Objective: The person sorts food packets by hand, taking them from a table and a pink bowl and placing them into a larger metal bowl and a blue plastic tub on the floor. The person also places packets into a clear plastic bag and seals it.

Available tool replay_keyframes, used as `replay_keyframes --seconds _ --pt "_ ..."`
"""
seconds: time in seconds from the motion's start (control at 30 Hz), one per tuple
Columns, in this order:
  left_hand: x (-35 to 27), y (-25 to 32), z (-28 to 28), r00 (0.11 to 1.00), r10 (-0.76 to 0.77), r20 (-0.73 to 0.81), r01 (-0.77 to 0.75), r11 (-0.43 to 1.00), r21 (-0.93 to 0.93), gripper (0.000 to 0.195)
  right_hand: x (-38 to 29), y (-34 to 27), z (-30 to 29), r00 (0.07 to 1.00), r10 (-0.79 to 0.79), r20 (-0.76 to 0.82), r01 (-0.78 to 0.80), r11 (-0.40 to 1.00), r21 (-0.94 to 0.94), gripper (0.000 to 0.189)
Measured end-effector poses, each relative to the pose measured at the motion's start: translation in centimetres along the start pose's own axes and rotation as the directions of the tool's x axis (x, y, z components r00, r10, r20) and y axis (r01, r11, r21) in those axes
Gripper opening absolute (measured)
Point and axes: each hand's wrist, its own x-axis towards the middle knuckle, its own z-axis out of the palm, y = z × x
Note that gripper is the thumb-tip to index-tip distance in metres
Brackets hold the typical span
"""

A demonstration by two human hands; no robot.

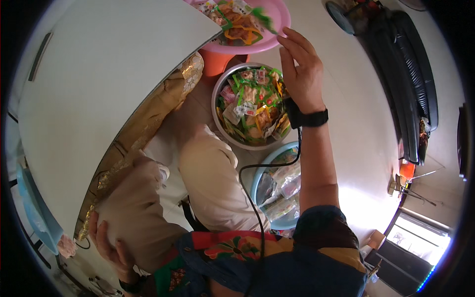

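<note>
My right hand [302, 74], with a black band at the wrist, is stretched out at the rim of a pink plastic basin [284, 16], fingers extended. A motion-blurred green packet [264, 19] is just off its fingertips, over the basin, which holds several packaged food pieces. Below it, a round metal bowl [219, 122] is filled with small clear packets [249, 94] with green and orange edges. Lower down, partly behind my right forearm, a light blue basin [256, 182] holds clear plastic packages [284, 185]. My left hand [111, 245] rests on my thigh, fingers spread.
A white tabletop [104, 67] with a gold-patterned cloth [148, 118] under its edge covers the left. An orange container [215, 65] stands beneath the pink basin. A black cable [243, 170] hangs from my right wrist. A black sofa [404, 81] is at the far right.
</note>
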Motion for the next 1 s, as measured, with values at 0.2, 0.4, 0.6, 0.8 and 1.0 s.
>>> replay_keyframes --seconds 0.2,0.4,0.6,0.8,1.0 --pt "-1.0 -0.7 -0.2 1.0 -0.014 -0.023 0.015 0.999 0.034 0.046 -5.7 8.5 0.2 0.916 0.401 0.01 -0.399 0.906 0.14 0.014" --pt "-0.2 -0.5 -0.5 0.997 -0.064 0.05 0.059 0.994 0.093 0.045 -19.3 18.4 2.6 0.707 0.685 0.179 -0.628 0.723 -0.286 0.022" --pt "1.4 0.9 -1.2 0.979 -0.138 0.153 0.114 0.981 0.156 0.046 -27.2 23.3 6.2 0.411 0.853 0.322 -0.66 0.522 -0.54 0.024" --pt "1.8 1.6 -0.4 0.974 -0.207 0.091 0.183 0.957 0.223 0.048 -26.7 21.9 7.5 0.417 0.861 0.293 -0.577 0.499 -0.646 0.024" --pt "1.0 -3.6 0.7 0.912 0.386 -0.141 -0.353 0.911 0.213 0.056 -25.0 20.7 8.3 0.413 0.836 0.362 -0.534 0.544 -0.647 0.025"
